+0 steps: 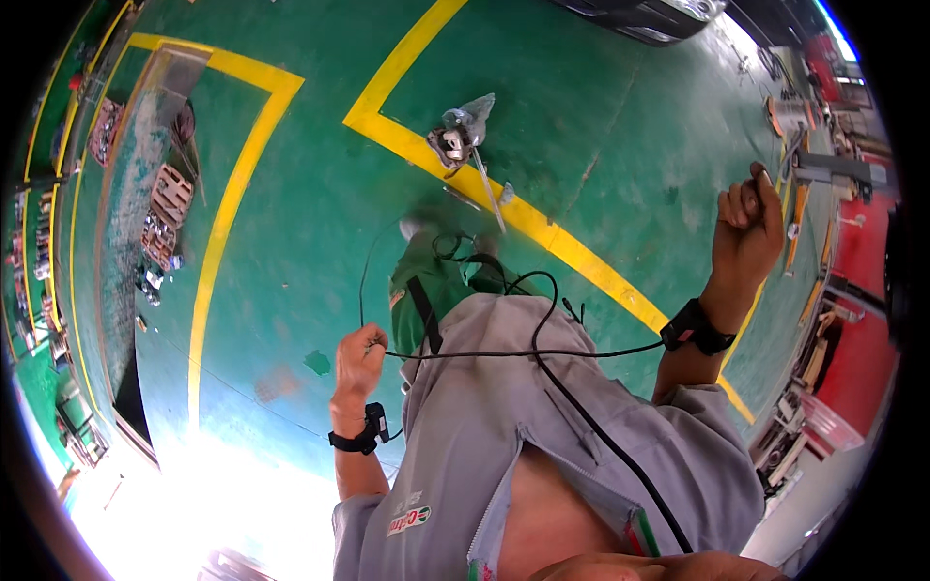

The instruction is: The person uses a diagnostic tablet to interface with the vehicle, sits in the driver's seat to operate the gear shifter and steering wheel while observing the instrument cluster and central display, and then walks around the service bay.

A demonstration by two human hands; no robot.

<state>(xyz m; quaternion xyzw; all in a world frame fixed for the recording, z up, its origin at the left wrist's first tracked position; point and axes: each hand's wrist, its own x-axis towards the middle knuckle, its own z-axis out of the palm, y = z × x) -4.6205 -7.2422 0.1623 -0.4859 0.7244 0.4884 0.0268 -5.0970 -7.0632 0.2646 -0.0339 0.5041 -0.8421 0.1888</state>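
My left hand [359, 360] is closed beside my hip. A thin black cable [465, 354] runs to its fingers and comes out above them, so the hand seems to grip it. Across my front, that cable leads to the strapped device [685, 329] on my right wrist. My right hand [746, 223] is raised out to the right with fingers curled in, and nothing shows in it. Another black device [368, 429] is strapped to my left wrist. On the floor ahead of my feet lie a metal part [451, 145] and crumpled clear plastic wrap [475, 114].
Yellow lines [601, 271] mark the green floor. To the left, a brown metal part with openings [167, 208] lies by a worn long board [126, 223]. A dark vehicle's edge [649, 19] shows at the top. Tools and a red cabinet [865, 300] line the right side.
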